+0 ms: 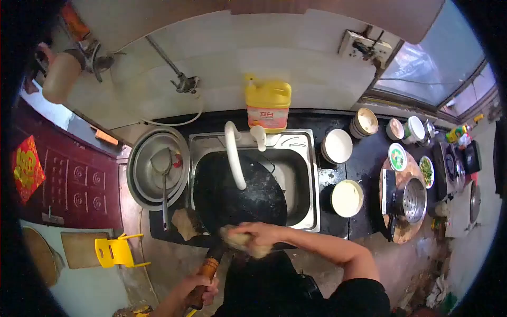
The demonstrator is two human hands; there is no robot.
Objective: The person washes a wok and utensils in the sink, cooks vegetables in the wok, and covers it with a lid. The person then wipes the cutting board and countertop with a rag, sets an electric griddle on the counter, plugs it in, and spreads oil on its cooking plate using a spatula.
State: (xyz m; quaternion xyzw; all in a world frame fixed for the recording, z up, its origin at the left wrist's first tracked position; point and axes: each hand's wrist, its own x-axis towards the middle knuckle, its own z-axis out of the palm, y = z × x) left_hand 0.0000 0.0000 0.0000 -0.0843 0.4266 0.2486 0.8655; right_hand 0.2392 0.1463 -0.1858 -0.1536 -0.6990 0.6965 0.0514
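A large black wok (237,195) rests tilted over the sink (315,211), beneath the white faucet (235,158). Its wooden handle (210,267) points toward me, and my left hand (199,289) is wrapped round it. At the wok's near edge, close to where the handle joins, my right hand (256,235) is closed on a pale tan scrubbing pad (238,240). Motion blurs the pad, so I cannot tell whether it is a loofah or a cloth. Part of the sink basin is hidden under the wok.
Left of the sink, nested metal basins (138,185) hold a ladle (165,190). A yellow detergent jug (268,103) stands behind. To the right are stacked bowls (337,146), a cream bowl (347,198), a steel colander (412,199) on a round board, and a stove (449,164).
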